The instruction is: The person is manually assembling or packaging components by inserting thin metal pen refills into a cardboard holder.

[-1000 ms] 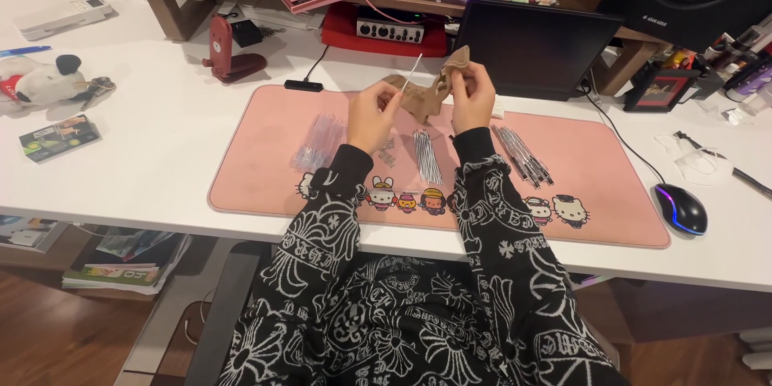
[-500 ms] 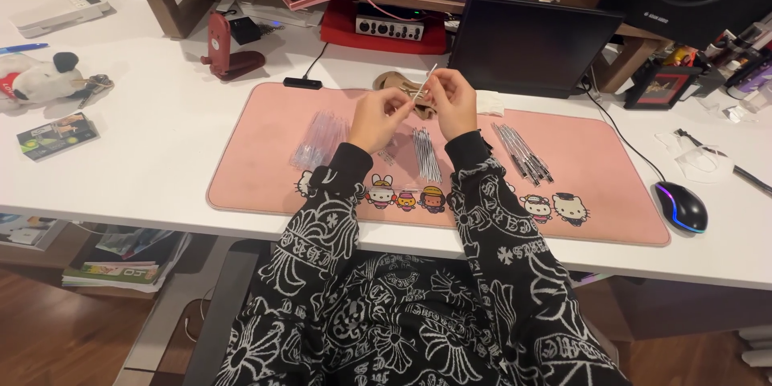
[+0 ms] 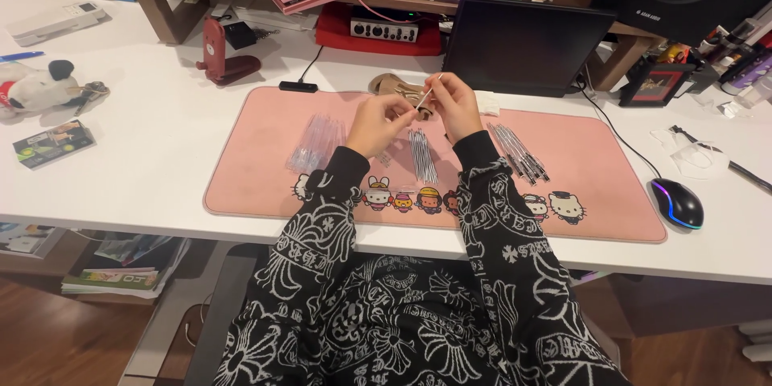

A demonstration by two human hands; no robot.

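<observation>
Hands are raised together over the far middle of the pink mat (image 3: 265,185). A thin white stick (image 3: 425,96) is pinched between them: the left hand (image 3: 379,122) grips its lower end with thumb and forefinger pressed together, the right hand (image 3: 454,102) pinches the upper end, other fingers curled. The stick is tilted, its tip up toward the dark screen (image 3: 527,44). A tan object (image 3: 394,84) lies just behind the hands on the mat. A bundle of dark rods (image 3: 421,154) lies below the hands, another bundle (image 3: 519,153) to the right, clear tubes (image 3: 316,143) to the left. A mouse (image 3: 677,203) sits well apart on the white desk (image 3: 145,153).
</observation>
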